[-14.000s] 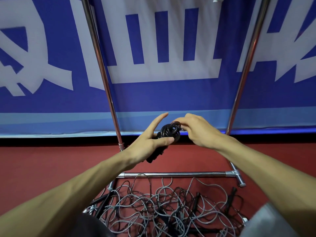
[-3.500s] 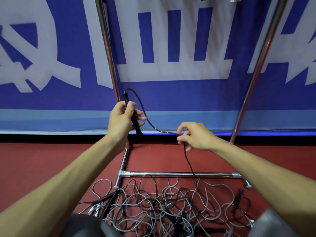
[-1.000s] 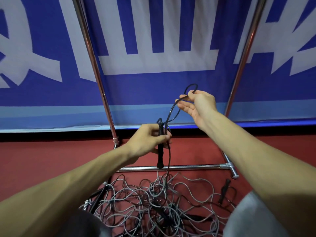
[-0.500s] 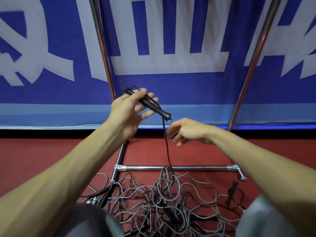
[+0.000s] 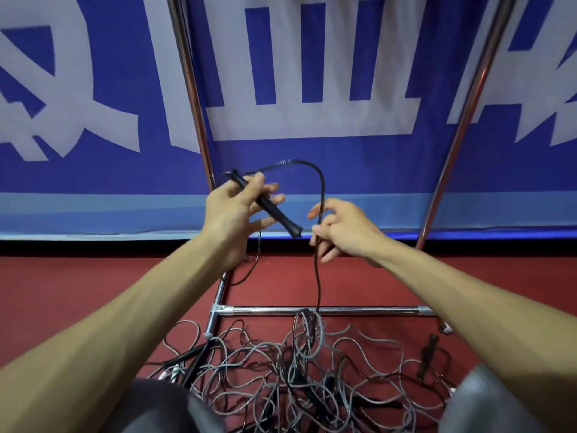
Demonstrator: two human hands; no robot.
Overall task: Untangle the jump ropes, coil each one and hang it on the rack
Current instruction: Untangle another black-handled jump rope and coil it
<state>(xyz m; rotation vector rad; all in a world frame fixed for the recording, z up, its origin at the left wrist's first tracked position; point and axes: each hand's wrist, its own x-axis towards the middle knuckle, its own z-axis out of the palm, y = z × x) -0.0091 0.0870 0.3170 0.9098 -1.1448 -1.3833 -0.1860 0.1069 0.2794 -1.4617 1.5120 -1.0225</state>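
Gripping the black handle (image 5: 269, 205), its likeliest firm hold, the left hand (image 5: 229, 215) curls round it near the rack (image 5: 343, 310); the right hand (image 5: 345, 234) pinches the thin cord (image 5: 322, 185), seemingly light and floppy, trailing into the floor tangle (image 5: 281, 364).

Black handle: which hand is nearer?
Left. The left hand grips the black handle; the right hand is apart from it, pinching the cord just right of the handle's lower end.
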